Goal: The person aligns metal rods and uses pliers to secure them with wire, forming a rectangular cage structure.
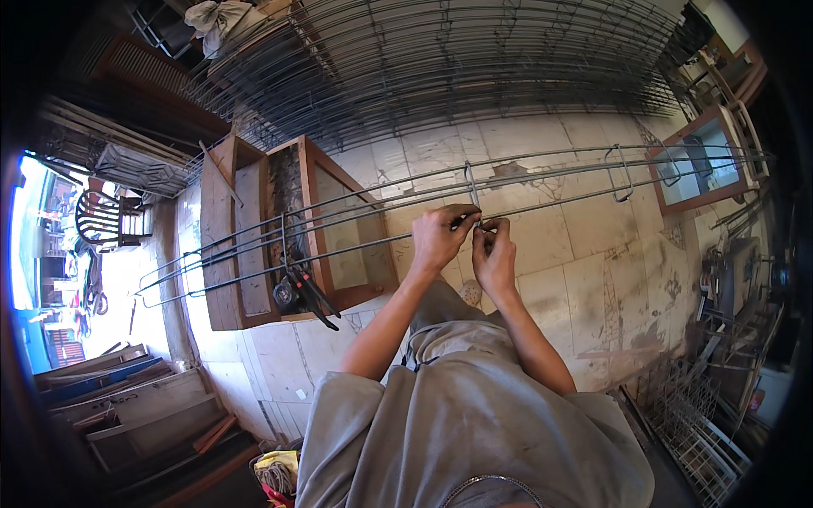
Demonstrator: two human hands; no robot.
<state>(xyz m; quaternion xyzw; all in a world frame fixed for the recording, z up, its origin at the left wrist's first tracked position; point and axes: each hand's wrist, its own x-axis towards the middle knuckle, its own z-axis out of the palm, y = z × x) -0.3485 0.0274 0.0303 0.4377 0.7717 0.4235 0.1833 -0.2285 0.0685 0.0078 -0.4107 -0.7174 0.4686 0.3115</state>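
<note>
A long, narrow rebar frame (542, 206) of thin steel rods runs across in front of me, held together by bent wire stirrups (621, 173). At its near rod, by the foot of the middle stirrup (472, 182), my two hands meet. My left hand (440, 239) is closed, thumb and fingers pinched together at the joint. Just to its right, my right hand (494, 254) is pinched the same way, fingertips almost touching the left ones. Whatever sits between the fingertips is too small to make out. Pliers (312, 296) with dark handles lie farther left, by the rods.
Under the frame's left part lies a wooden cabinet (229, 292); a glass-fronted wooden cabinet (669, 199) is under its right end. Beyond stands a large stack of rebar frames (474, 63). A wooden chair (106, 218) is far left, and wire racks (694, 415) are at lower right.
</note>
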